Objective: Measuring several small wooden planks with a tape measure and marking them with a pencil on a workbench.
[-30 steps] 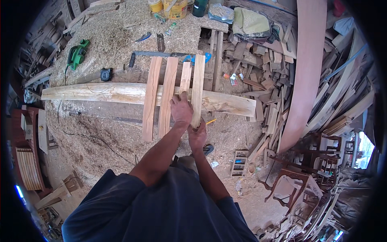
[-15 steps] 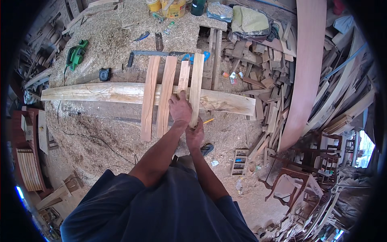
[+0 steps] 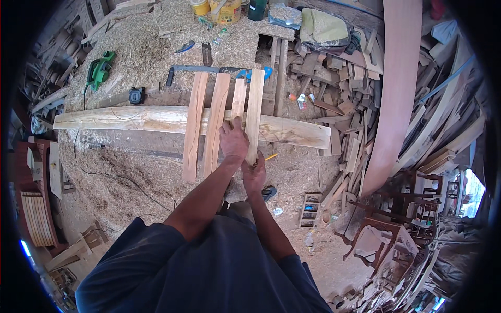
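Note:
Four narrow wooden strips lie crosswise over a long pale board: two reddish ones at left, a short third and a longer pale fourth. My left hand is closed on the short third strip, its fingertips curled onto that strip over the board. My right hand is closed at the near end of the pale fourth strip, below my left hand, with a slim yellow pencil jutting from it to the right. My right fingertips are partly hidden by the strip.
A green power tool with a cord, a tape measure and a saw lie among shavings. Buckets stand at the back. Wood offcuts, a long pink plank and chairs crowd the right side.
The strips and board appear slightly farther left in the picture than a second ago. My hands keep the same grip, with my right hand shifting very slightly.

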`<state>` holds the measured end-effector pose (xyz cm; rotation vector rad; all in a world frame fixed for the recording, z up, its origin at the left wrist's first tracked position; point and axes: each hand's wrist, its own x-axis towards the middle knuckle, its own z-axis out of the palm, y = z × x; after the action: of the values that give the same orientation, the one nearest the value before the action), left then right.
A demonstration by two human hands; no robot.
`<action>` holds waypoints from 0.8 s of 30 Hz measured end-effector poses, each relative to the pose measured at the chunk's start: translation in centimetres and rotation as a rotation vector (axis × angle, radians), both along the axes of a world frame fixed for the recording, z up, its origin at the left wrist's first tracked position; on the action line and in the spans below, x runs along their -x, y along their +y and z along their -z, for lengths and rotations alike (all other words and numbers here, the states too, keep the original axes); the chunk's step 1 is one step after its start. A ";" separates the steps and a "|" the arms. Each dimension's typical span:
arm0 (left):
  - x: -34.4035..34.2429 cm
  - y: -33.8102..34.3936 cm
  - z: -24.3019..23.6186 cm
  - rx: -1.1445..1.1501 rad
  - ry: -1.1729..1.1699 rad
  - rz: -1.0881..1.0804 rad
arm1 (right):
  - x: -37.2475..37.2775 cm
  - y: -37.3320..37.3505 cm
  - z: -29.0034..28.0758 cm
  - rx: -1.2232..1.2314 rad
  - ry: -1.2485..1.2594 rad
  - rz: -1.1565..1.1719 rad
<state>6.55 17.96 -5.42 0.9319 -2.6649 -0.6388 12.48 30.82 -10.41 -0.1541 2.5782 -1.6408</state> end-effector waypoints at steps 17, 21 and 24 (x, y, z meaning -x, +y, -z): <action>-10.0 -2.3 -4.7 0.026 0.137 0.307 | -3.5 5.9 -1.2 0.228 -0.191 0.128; -17.0 -4.6 -4.4 -0.024 0.163 0.371 | -6.5 10.8 2.6 0.215 -0.224 0.305; -20.9 -5.9 -4.6 -0.065 0.142 0.404 | -10.0 17.4 8.3 -0.196 -0.124 0.346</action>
<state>27.40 12.09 -0.82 0.3413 -2.7319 -0.8446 22.48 48.21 -18.74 0.4151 2.7622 -1.4177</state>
